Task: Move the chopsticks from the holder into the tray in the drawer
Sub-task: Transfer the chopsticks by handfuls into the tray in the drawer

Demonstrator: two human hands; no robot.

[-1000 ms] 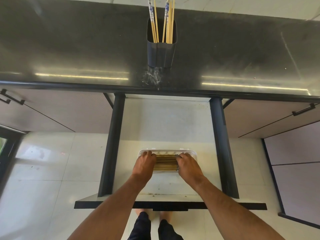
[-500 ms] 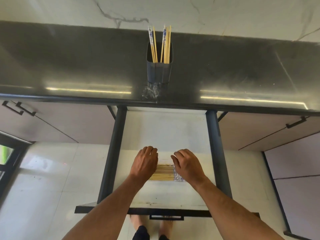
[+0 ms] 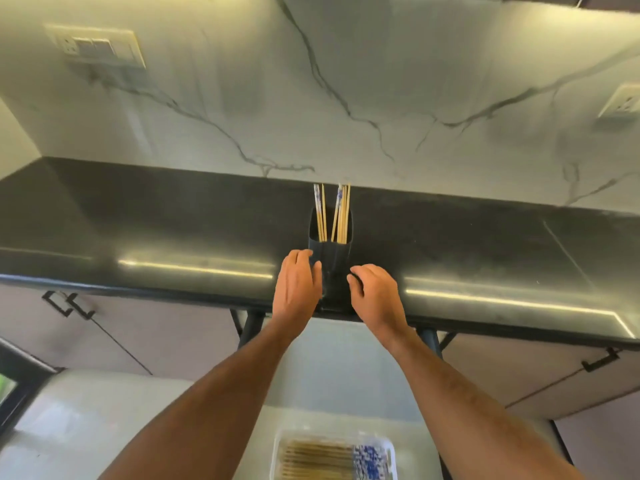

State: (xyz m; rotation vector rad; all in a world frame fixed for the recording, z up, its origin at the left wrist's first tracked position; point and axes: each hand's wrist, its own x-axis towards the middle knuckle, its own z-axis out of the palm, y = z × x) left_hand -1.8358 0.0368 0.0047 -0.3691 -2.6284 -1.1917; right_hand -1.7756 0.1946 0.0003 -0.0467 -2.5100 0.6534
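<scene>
Both hands up at the front of the dark tabletop, one on each side of the black holder. Left hand just beside the holder's left wall, fingers nearly straight and loosely spread, tips at or very near the wall; contact too blurred to tell; nothing gripped. Right hand just right of the holder's base, fingers loosely bent inward, apart from the holder, nothing held. Upright in the holder, two small bunches of chopsticks, one leaning at the left side and one at the right, pale wood with blue-and-white patterned tops rising above the rim. Holder near the tabletop's front edge, before a white marble-veined wall. Below, in the open drawer between the forearms, a white tray with more chopsticks laid flat side by side, patterned ends toward the right. On the wall, a switch plate at upper left and a socket at far right. Under the tabletop, cabinet fronts with dark handles on both sides.
</scene>
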